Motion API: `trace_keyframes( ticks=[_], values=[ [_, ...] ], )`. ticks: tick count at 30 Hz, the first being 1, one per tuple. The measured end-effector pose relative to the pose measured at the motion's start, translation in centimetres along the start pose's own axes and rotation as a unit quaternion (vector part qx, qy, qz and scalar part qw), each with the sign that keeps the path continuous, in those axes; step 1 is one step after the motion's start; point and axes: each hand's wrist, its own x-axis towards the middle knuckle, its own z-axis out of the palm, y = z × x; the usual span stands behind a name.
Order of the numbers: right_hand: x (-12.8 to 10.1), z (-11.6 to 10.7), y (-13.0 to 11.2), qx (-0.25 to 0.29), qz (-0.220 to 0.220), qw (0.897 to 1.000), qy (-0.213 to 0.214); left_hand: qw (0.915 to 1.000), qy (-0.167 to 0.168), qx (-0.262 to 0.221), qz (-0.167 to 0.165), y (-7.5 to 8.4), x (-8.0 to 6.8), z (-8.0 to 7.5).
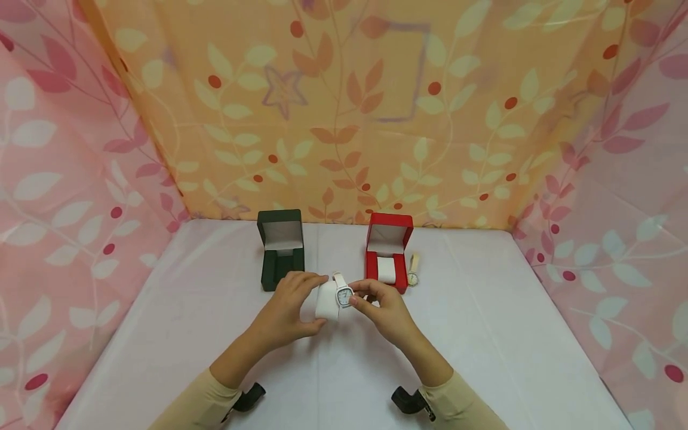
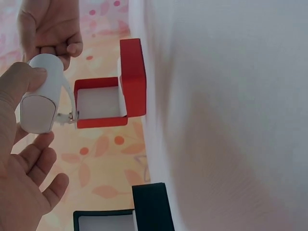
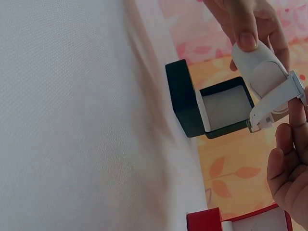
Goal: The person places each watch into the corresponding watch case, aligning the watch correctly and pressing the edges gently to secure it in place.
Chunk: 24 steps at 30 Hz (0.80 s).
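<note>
Thumb and fingers of my left hand (image 1: 287, 307) grip a white watch cushion (image 1: 326, 303) by its sides, above the table. At the cushion's right end, my right hand (image 1: 388, 310) pinches a white-strapped watch (image 1: 344, 296) by its case, dial up in the head view. In the right wrist view the watch strap (image 3: 276, 101) hangs unfastened, its buckle end dangling beside the cushion's end face. Behind the left hand stands an open dark green watch box (image 1: 283, 263) with a bare inner slot. An open red watch box (image 1: 402, 280) behind the right hand holds another white cushion (image 1: 386, 270).
A second watch (image 1: 412, 276) with a pale yellowish strap lies just right of the red box. White cloth covers the table (image 1: 484, 346). Floral curtains (image 1: 344, 119) hang along the back and both sides. Black wrist devices (image 1: 249, 397) sit at both cuffs.
</note>
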Motion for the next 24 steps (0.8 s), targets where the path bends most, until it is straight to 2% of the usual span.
trace_keyframes(
  ticks=[6,13,24],
  values=[
    [0.0,0.2,-0.2,-0.001,-0.005,1.0,0.01,0.9998,0.019,-0.007,0.002,0.1,-0.1,0.3],
    [0.2,0.3,0.2,0.005,-0.006,1.0,0.026,0.9994,0.022,-0.013,-0.021,0.3,-0.1,0.5],
    [0.2,0.8,0.7,-0.015,-0.008,0.997,0.075,0.9984,0.04,-0.032,-0.024,0.4,-0.3,1.3]
  ],
)
